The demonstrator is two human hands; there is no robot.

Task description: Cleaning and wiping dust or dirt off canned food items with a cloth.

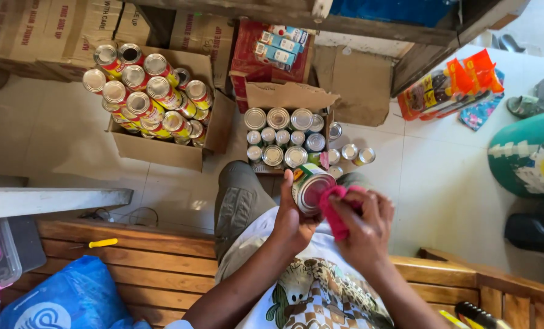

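1. A person is sitting on a wooden bench (162, 256), seen from above, and is looking down at both hands over the lap.
2. The left hand (290, 222) is gripping a can (311, 186), with its fingers closed around the side. The can is lying tilted, its metal end facing up toward the camera.
3. The right hand (363, 228) is pinching a pink cloth (336, 210), fingers closed on it, and is pressing it against the can's rim.
4. Judging by this, the wiping of this can is under way and not finished.
5. On the floor just beyond the knees, a small box (290, 97) is holding about twelve cans (282, 137) standing upright, silver tops showing. Whether they have been wiped cannot be told.
6. Four or so loose cans (350, 153) are standing on the tiles just to the right of that box.
7. Farther left, a larger box (156, 151) is carrying roughly fifteen red and yellow cans (144, 91), heaped on their sides.
8. More cardboard boxes are lining the back wall.
9. A blue bag (71, 295) is resting on the bench, to the left.
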